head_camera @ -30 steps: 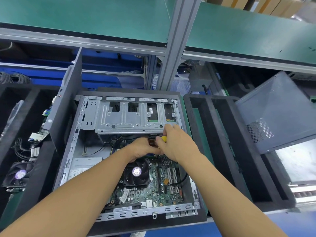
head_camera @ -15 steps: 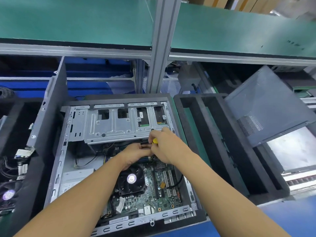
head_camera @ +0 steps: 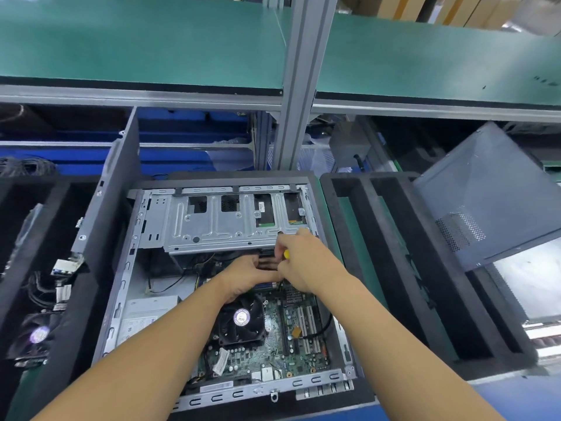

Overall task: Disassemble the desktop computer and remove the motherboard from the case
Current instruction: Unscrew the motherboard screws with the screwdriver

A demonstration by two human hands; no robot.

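We were working at the 12 o'clock edge of the motherboard (head_camera: 273, 344), where it ran under the metal drive cage (head_camera: 212, 226). Our right hand (head_camera: 306, 262) was curled round a yellow handle (head_camera: 286, 254), probably a screwdriver, though only a sliver of yellow showed between the fingers. Our left hand (head_camera: 249, 273) reached in from 7 o'clock with its fingers in the cage's shadow, right against the other hand. We could not tell whether it pinched anything or lay flat. To do this step well, we judged, the tip had to sit square in whatever fastener lay there, with the left hand steadying the part and not leaning on the board.

The board lay flat in the open case (head_camera: 124, 287), filling the part toward 4 o'clock. It was green and crowded, with a black fan (head_camera: 241, 319) bearing a round sticker at its 9 o'clock side, long pale slots at 3 o'clock and a black cable looping past them. It looked seated, not yet lifted. A grey side panel (head_camera: 485, 192) leaned well apart at 2 o'clock
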